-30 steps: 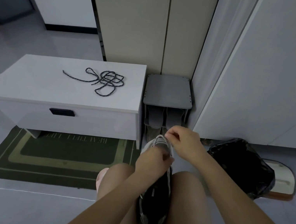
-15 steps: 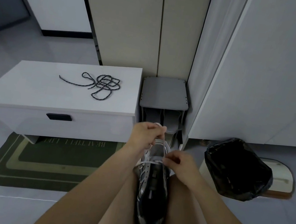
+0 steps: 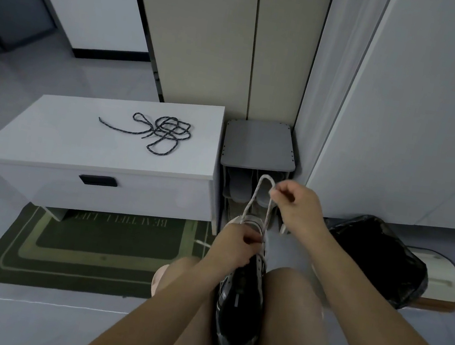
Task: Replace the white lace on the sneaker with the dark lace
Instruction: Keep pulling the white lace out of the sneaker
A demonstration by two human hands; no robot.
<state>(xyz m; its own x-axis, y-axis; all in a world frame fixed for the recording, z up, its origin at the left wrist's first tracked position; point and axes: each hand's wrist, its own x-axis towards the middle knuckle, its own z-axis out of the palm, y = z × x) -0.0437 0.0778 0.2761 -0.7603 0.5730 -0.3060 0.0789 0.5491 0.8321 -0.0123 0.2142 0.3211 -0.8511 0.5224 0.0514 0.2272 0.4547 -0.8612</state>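
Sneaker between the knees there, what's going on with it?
A person holds the sneaker between their knees. Their right hand pinches a loop of the white lace, raised above the shoe; the left hand grips the shoe's top. The dark lace lies tangled on the white bench, untouched.

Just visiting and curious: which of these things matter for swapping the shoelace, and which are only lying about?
For the job: sneaker, white lace, dark lace, left hand, right hand.
Just lying about: white bench, green mat, grey shoe rack, black bag.
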